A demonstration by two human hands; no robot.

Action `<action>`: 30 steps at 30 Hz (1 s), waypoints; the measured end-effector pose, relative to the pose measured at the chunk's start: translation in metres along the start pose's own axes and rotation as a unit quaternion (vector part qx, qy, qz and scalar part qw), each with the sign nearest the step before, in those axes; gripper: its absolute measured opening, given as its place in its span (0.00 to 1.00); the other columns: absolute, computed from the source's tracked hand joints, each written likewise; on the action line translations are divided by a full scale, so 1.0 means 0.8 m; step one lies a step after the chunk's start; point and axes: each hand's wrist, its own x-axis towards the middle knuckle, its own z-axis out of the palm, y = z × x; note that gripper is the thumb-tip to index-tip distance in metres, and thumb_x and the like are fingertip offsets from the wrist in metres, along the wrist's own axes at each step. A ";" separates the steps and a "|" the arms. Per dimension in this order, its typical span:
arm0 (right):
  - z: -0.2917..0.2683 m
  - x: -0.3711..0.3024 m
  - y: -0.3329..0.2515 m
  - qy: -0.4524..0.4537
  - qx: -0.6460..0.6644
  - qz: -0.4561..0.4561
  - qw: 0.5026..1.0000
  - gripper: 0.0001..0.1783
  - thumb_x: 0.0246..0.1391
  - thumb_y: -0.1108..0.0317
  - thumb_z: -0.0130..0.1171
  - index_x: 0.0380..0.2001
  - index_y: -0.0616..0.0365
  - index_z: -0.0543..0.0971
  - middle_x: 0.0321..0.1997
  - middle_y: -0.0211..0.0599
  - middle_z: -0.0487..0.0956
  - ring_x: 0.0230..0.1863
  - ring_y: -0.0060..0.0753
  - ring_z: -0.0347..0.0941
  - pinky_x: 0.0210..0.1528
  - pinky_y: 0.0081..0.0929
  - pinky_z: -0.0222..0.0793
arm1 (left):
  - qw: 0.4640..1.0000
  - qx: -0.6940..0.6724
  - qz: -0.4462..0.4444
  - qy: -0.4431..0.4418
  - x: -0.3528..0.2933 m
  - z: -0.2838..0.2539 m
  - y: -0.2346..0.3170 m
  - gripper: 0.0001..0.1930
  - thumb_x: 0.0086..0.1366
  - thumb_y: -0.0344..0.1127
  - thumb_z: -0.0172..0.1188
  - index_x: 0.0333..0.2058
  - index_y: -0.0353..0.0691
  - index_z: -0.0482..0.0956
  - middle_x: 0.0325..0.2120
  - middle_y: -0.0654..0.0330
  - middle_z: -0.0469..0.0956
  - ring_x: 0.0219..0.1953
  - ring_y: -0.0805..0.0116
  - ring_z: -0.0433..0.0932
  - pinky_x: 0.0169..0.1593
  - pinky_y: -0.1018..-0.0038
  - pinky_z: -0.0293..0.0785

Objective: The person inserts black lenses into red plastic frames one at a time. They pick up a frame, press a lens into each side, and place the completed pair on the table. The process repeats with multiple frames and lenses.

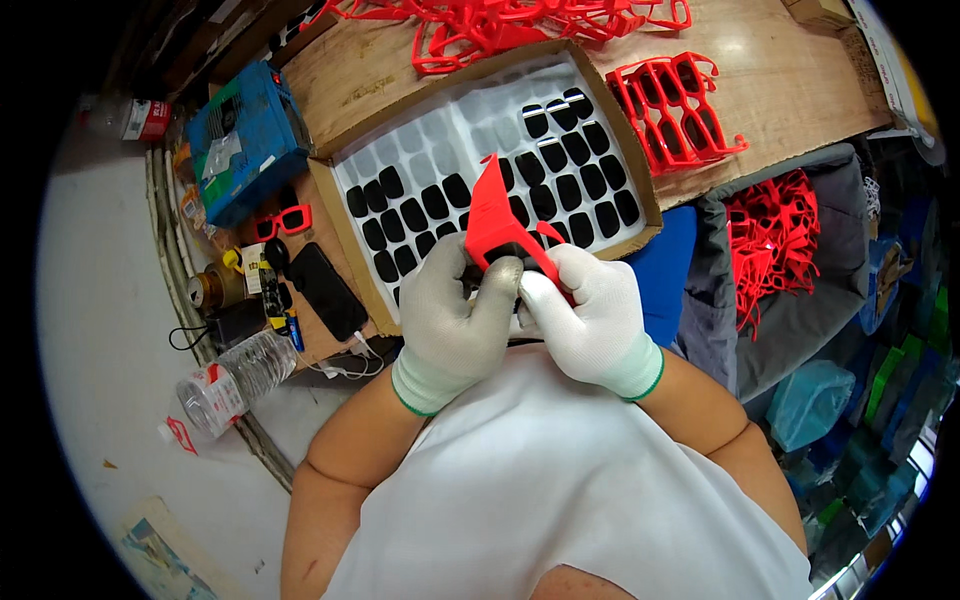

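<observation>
Both my hands wear white knit gloves with green cuffs and meet in front of my chest. Between them is a red sunglasses frame, tilted, with one wide temple pointing up and away. My left hand grips its left side, thumb pressed at a dark lens area. My right hand pinches the other side, its thumb close to the left thumb. The fingers hide much of the frame's lower part. Just beyond my hands, a shallow cardboard box holds rows of dark lenses on white sheeting.
Red frames pile up at the back; assembled red sunglasses stack at right. A grey-lined bin holds more. At left lie a blue box, a phone, red glasses and a plastic bottle.
</observation>
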 end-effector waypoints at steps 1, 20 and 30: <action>-0.002 0.002 -0.001 -0.011 0.005 0.014 1.000 0.11 0.60 0.68 0.58 0.25 0.63 0.76 0.15 0.43 0.72 0.16 0.35 0.72 0.21 0.30 0.66 | 1.000 -0.020 -0.022 -0.003 0.000 -0.001 0.001 0.07 0.66 0.31 0.59 0.37 0.32 0.77 0.23 0.60 0.79 0.26 0.76 0.76 0.35 0.76 0.75; -0.261 0.111 0.072 0.270 -0.259 -0.032 0.927 0.20 0.64 0.70 0.50 0.57 0.66 0.73 0.29 0.53 0.81 0.30 0.48 0.81 0.33 0.35 0.76 | 0.974 0.126 0.180 0.054 0.250 -0.033 0.029 0.23 0.61 0.38 0.64 0.50 0.29 0.76 0.56 0.43 0.73 0.59 0.53 0.73 0.64 0.63 0.66; -0.305 0.200 0.161 0.178 -0.428 0.092 0.881 0.20 0.62 0.61 0.54 0.51 0.64 0.77 0.43 0.61 0.80 0.48 0.61 0.77 0.51 0.48 0.73 | 0.911 0.310 0.270 0.029 0.345 0.019 -0.045 0.15 0.65 0.39 0.60 0.44 0.35 0.83 0.57 0.43 0.74 0.60 0.48 0.73 0.61 0.61 0.69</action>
